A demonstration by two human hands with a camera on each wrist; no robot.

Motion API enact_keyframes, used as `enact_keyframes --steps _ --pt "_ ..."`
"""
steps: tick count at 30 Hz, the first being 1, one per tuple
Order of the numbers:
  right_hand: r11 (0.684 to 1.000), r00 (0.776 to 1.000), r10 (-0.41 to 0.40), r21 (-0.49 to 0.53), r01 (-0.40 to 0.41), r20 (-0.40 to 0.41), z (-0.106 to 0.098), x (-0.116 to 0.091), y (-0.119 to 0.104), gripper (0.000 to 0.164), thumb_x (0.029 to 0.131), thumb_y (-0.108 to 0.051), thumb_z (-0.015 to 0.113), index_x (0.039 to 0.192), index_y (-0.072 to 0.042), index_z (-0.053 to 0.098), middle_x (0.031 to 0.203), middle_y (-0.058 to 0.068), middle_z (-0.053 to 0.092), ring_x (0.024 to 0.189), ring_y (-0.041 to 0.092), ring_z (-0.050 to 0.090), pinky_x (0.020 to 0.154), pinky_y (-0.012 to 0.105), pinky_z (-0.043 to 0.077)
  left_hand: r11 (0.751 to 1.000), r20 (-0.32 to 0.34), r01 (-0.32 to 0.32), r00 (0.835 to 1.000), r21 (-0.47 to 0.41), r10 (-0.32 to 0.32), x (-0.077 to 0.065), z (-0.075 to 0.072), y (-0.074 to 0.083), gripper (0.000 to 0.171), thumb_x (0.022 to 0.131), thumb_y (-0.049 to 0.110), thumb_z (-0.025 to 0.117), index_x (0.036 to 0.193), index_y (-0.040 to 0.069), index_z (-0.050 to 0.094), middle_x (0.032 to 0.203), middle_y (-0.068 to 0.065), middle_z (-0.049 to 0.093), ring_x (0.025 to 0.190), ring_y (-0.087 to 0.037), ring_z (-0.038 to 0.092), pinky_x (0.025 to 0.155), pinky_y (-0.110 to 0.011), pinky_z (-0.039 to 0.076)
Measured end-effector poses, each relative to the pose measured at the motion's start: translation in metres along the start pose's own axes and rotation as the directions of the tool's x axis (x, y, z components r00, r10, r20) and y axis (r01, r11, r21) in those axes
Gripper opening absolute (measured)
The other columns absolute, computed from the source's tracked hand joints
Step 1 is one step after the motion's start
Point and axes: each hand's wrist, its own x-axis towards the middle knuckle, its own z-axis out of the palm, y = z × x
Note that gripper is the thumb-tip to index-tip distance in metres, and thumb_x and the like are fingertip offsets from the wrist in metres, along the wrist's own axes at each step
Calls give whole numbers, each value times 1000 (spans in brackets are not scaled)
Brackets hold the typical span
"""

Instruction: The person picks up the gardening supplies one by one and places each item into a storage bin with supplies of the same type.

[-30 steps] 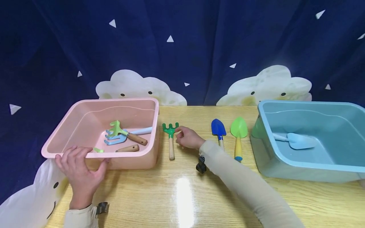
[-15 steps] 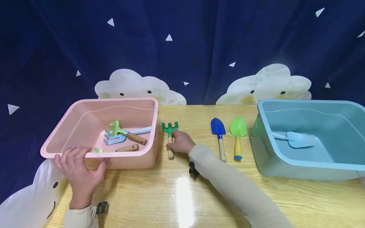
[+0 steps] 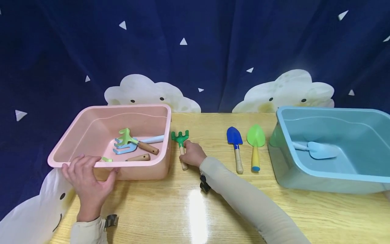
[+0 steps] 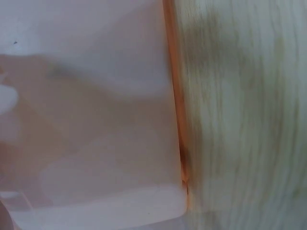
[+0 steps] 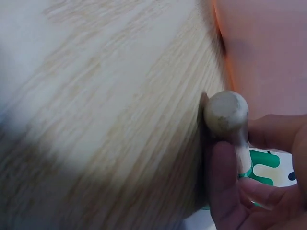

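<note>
Dark blue curtain [image 3: 207, 40] with cloud shapes behind; wood table [image 3: 155, 210] in front, pink bin [image 3: 143, 173] to the left, blue bin [image 3: 329, 185] to the right.

Change: a second ago the right hand [image 3: 193, 154] was beside the green rake [image 3: 180, 138], its handle uncovered. Now the thumb and fingers are clamped on that handle; the right wrist view shows them on either side of it, near the rounded end. The rake has also skewed slightly, its tines nearer the pink bin's side wall, apart from it by the head view. It lies between that bin and the blue trowel [image 3: 236, 147].

Reading: the rake seems secured, so the work has likely passed from reaching to holding. Whether the handle has left the table is unclear; the close view is blurred and shadowed.

Left hand [image 3: 91, 179]: unchanged, gripping the pink bin's front rim, fingers over it, thumb outside; probably a steadying hold.

Also unchanged: lime rake [image 3: 125, 137] across a pale blue fork [image 3: 126, 148] in the pink bin, pale blue trowel [image 3: 321, 150] in the blue bin, lime trowel [image 3: 255, 139] on the table.
</note>
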Motion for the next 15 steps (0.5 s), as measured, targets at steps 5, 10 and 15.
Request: enact_keyframes --steps 5,10,15 --pt "1000 999 17 11 -17 29 -2 -3 1 45 86 -17 68 125 -2 53 101 11 68 80 18 57 66 25 43 1000 17 3 1000 -8 -3 -3 0 0 61 77 54 65 96 -5 61 98 -25 56 107 -42 45 111 -64 11" --pt "996 998 44 76 -47 42 -10 -3 2 50 87 -18 66 133 -1 51 113 12 69 85 18 59 69 23 43 1000 27 9 1000 -2 -9 -4 1 -2 63 77 55 64 97 -4 60 99 -25 56 109 -43 45 112 -64 10" --pt "983 994 79 160 -90 75 -15 -1 6 54 88 -17 65 137 -2 49 129 13 65 90 17 61 68 21 44 1000 37 19 999 5 -19 -5 1 -5 63 76 55 65 98 -4 60 102 -26 56 111 -42 45 114 -60 8"
